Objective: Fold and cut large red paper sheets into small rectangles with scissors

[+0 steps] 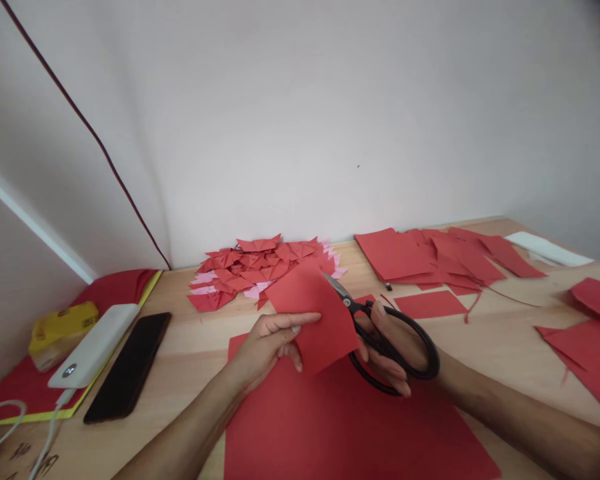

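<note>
A square-cornered piece of red paper (313, 320) is pinched in my left hand (270, 343), index finger stretched along its face and thumb bent over it. My right hand (390, 347) grips black-handled scissors (349, 303) by their loops. The metal blades lie at the paper's upper right edge, partly hidden behind it, so how far they are apart cannot be made out. Below both hands, a large red sheet (340, 427) lies flat on the wooden table.
Folded red and pink paper pieces (260, 267) are heaped by the wall. Cut red paper (405, 257) lies at back right, more red pieces (590, 347) at far right. On the left are a black phone (130, 367), a white power bank (95, 347) with cable and a yellow packet (63, 330).
</note>
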Demonstrator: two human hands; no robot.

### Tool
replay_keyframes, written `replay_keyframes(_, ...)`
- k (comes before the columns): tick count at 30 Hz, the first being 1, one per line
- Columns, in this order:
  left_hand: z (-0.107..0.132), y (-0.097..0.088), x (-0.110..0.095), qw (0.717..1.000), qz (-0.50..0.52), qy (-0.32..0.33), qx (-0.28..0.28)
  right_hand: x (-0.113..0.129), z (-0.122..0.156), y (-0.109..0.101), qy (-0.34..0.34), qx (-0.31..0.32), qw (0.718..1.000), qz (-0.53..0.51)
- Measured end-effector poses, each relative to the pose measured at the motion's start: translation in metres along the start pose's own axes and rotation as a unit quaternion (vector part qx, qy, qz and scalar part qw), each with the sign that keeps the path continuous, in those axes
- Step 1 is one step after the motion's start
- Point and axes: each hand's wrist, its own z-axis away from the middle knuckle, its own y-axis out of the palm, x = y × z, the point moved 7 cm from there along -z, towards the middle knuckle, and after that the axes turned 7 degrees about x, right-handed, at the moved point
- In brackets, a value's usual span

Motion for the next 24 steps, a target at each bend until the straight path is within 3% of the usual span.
replay_keyframes(3, 0.001, -0.001, 0.001, 1.000, -0.005, -0.002, 0.000, 0.004, 0.003, 0.002, -0.042, -0.007, 0.999, -0.003)
replay_keyframes(7, 0.001, 0.000, 0.001, 1.000, -0.015, -0.003, 0.007, 0.012, 0.004, 0.011, -0.072, 0.037, 0.997, -0.004)
replay_keyframes(17, 0.001, 0.002, 0.000, 0.999, -0.033, -0.004, 0.004, 0.014, -0.001, 0.007, -0.049, 0.039, 0.998, -0.023)
replay_keyframes(24, 0.005, 0.003, -0.013, 0.985, -0.161, 0.028, -0.050, 0.019, -0.001, 0.007, -0.080, 0.025, 0.996, 0.013)
